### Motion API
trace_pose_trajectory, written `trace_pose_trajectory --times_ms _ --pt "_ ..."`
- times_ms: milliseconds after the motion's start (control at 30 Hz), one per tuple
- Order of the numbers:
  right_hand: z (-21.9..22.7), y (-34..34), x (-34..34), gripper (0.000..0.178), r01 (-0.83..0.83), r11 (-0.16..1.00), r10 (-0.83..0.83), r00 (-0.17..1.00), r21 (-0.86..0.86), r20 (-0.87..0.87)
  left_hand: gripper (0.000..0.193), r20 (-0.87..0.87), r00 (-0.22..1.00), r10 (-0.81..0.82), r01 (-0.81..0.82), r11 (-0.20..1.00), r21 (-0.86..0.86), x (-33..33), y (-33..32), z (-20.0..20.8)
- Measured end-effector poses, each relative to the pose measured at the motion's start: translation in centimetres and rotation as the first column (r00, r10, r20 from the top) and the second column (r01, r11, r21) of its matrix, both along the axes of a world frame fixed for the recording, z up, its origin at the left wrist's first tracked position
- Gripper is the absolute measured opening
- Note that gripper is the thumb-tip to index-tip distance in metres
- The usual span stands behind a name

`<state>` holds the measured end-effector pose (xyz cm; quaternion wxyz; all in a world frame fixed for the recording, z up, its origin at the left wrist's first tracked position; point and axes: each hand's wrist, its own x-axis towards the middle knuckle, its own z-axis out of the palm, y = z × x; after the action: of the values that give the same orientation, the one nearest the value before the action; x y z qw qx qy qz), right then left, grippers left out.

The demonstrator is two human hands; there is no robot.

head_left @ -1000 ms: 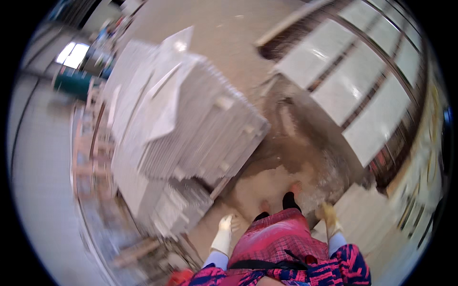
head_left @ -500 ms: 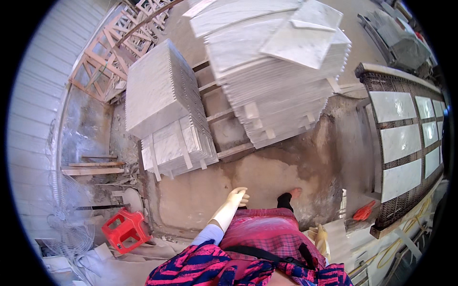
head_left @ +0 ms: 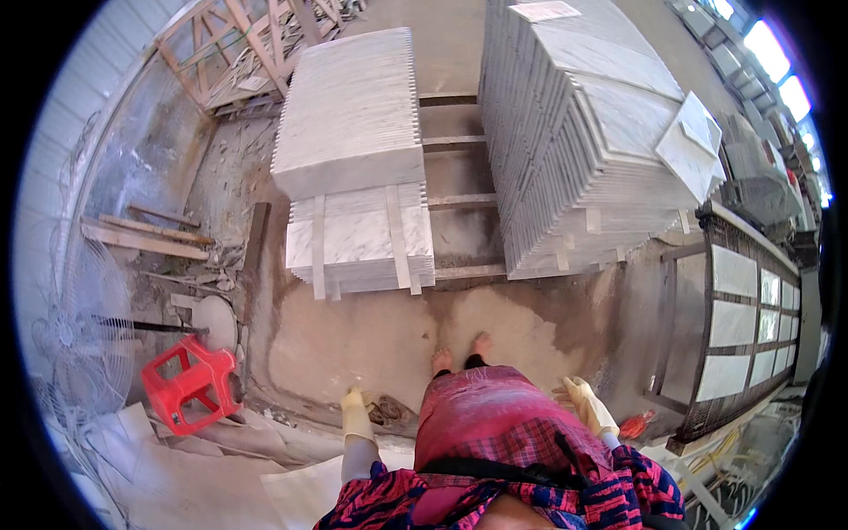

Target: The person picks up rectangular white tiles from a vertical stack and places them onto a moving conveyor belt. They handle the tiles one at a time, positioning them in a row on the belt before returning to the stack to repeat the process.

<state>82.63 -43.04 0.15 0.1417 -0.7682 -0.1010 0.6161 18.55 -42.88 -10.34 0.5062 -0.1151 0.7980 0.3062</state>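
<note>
My left hand [head_left: 355,403], in a cream rubber glove, hangs to the left of my red apron [head_left: 477,397]. Its fingers are foreshortened but look loose, with nothing in them. On the other side, my right hand [head_left: 585,405] wears a matching glove and hangs beside the apron, fingers loosely apart. Neither hand touches the stone. Ahead of my feet stands a stack of pale marble slabs [head_left: 358,106], with a lower stack [head_left: 358,243] at its near end, thin strips between them. A taller stack of marble slabs [head_left: 609,132] stands to its right, a small loose slab [head_left: 692,146] on its corner.
A mesh-topped conveyor [head_left: 692,389] carrying white tiles [head_left: 728,323] runs along the right. To the left are a red plastic stool [head_left: 190,384], a wire fan [head_left: 75,327] and loose wooden planks [head_left: 146,238]. Wooden bearers [head_left: 464,201] lie between the stacks.
My view has turned to the right and the stacks now stand straighter ahead. The left hand has swung from in front of the apron out to its left; the right hand has come forward into fuller view.
</note>
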Motion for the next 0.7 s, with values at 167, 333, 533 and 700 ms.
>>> trace_pose_trajectory --times_ms 167,333,533,700 --pt "-1.5 7.9 -0.2 0.058 -0.202 0.978 0.203 0.979 0.051 -0.024 0.046 -0.026 0.995 0.096 -0.096 0.995 -0.005 -0.8 -3.0 -0.5" --pt "-9.9 16.9 -0.3 0.052 -0.416 0.899 0.403 0.908 0.139 0.114 0.033 0.001 0.999 -0.054 0.053 0.993 0.105 4.0 1.8 1.3" --pt "-7.9 22.1 -7.7 0.042 -0.328 0.894 0.366 0.927 0.306 -0.077 0.029 -0.02 0.992 -0.122 0.121 0.926 0.358 2.9 11.5 2.7" --pt "-10.3 22.6 -10.2 0.045 -0.255 0.946 0.289 0.944 0.201 -0.162 0.033 0.074 0.997 0.037 -0.068 0.876 0.477 0.3 18.9 6.1"
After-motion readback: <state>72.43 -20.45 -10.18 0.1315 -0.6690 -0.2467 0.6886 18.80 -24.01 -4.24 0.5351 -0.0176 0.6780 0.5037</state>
